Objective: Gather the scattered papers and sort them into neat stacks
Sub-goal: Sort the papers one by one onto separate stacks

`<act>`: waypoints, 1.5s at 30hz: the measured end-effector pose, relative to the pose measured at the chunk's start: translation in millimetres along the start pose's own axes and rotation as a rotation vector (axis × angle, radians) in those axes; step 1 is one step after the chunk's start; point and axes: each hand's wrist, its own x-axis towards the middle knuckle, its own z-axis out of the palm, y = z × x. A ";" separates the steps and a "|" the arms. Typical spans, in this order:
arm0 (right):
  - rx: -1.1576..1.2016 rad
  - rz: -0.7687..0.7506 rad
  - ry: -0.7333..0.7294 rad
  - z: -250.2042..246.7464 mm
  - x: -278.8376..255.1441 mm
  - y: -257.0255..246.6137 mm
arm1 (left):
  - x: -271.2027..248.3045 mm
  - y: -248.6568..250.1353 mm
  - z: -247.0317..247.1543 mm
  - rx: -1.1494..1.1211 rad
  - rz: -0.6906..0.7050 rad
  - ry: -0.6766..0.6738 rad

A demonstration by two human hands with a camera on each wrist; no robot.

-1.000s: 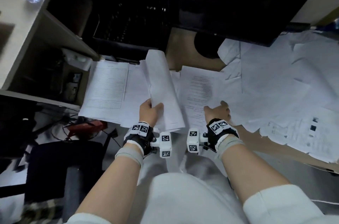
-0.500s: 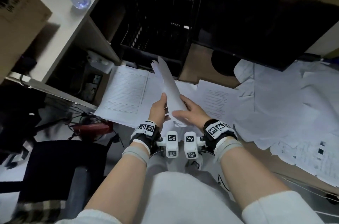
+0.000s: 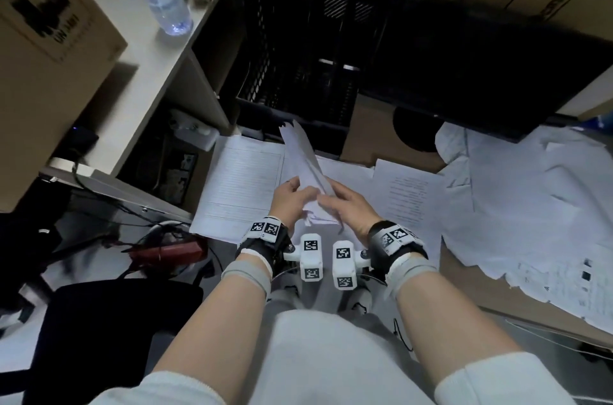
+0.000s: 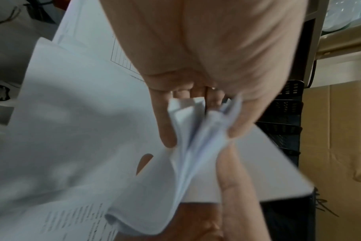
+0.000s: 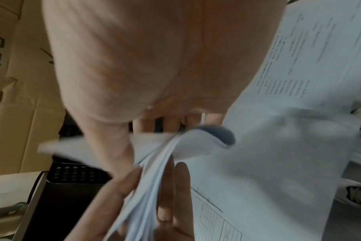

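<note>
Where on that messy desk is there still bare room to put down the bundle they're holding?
Bare brown desk shows between the black crate and the crumpled paper heap, partly shadowed. The near edge below the heap is bare too. Everywhere else is crowded: flat sheets lie under both hands, which hold the bundle.

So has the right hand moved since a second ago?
Yes. The right hand has left the printed sheet on the desk and gone left to the bundle that the left hand grips.
</note>
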 end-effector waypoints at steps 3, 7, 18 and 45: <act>0.042 0.090 0.312 10.2 8.5 -0.9 | 12.0 -9.3 -17.0 0.074 0.064 0.022; 0.079 0.204 0.619 11.1 20.5 19.6 | 23.8 -21.6 -45.1 0.134 0.073 0.141; 0.055 0.541 0.804 21.2 32.9 88.7 | 49.8 -53.1 -99.2 0.235 0.034 0.354; 0.063 -0.061 0.170 54.2 30.7 34.3 | 27.8 -21.5 -73.9 0.091 0.023 0.020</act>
